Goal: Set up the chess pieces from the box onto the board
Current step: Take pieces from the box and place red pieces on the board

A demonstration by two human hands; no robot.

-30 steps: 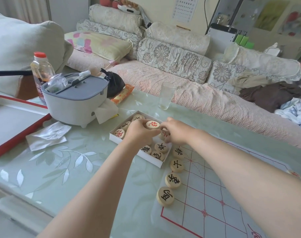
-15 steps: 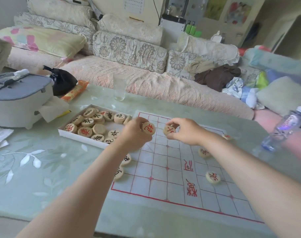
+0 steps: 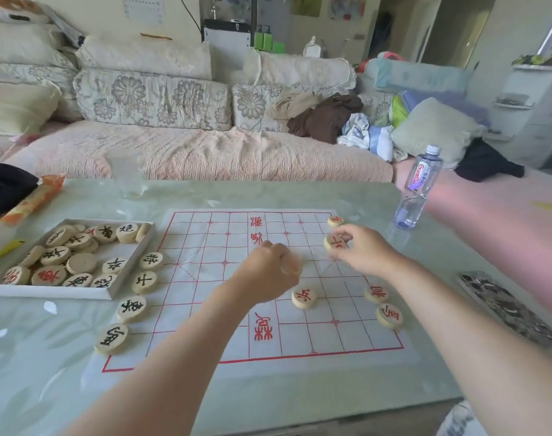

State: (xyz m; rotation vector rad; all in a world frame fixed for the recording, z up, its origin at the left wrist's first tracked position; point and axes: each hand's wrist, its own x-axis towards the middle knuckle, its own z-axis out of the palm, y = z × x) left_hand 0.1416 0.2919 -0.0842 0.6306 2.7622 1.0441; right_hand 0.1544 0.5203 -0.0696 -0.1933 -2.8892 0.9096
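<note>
Our right hand (image 3: 363,253) pinched a red-marked piece (image 3: 336,242) over the board (image 3: 205,234), our left hand (image 3: 268,269) gripped a blurred second piece (image 3: 292,265) mid-board, likely seating both together; the box (image 3: 48,292) sat left.

L hand (image 3: 268,272) curled, R hand (image 3: 361,253) pinch-grip

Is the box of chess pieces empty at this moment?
No, the box holds many pieces, some marked in black and some in red, lying in a loose heap.
</note>
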